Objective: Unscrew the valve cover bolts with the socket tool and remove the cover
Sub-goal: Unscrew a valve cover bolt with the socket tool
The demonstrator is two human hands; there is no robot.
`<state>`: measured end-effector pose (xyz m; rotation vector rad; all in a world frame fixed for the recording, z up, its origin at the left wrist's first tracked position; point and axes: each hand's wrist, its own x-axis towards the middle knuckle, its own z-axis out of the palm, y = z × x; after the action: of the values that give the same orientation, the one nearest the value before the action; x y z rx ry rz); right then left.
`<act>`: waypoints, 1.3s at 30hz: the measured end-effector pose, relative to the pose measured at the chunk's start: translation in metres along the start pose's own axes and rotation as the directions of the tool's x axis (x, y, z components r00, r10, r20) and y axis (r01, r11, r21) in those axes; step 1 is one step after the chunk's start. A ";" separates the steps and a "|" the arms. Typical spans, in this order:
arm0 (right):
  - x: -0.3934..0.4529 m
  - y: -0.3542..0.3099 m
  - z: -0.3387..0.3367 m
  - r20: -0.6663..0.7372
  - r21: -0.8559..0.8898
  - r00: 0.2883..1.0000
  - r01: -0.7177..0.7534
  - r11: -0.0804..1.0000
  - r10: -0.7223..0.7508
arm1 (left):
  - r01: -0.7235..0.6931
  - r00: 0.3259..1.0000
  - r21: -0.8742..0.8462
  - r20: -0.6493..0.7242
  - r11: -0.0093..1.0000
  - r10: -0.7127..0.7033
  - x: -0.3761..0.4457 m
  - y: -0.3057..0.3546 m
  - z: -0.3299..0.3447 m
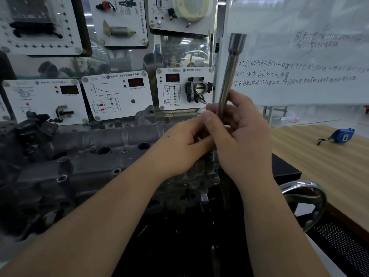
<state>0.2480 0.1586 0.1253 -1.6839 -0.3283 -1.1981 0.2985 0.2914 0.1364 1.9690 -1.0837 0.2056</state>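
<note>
A long steel socket tool (229, 76) stands almost upright above the right end of the engine, its hollow socket end pointing up. My right hand (239, 136) grips its lower shaft, thumb across the front. My left hand (185, 146) meets it from the left, fingers curled at the tool's bottom end; what they pinch there is hidden. The grey cast valve cover (99, 148) stretches left under both hands, with round plug holes and several bolt bosses along its edges.
Sensor display panels (117, 96) stand behind the engine, and a whiteboard (299, 56) rises at the right. A wooden table (329, 166) with a blue tape measure (343, 134) lies to the right. A chrome handwheel (307, 200) sticks out low beside my right forearm.
</note>
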 end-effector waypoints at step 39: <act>0.000 -0.002 -0.001 0.043 -0.011 0.999 -0.022 1.000 0.022 | 0.034 0.999 0.014 0.026 0.999 -0.035 -0.001 0.003 -0.003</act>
<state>0.2463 0.1587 0.1265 -1.7200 -0.3301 -1.1503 0.2964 0.2938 0.1390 2.0062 -1.0667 0.1693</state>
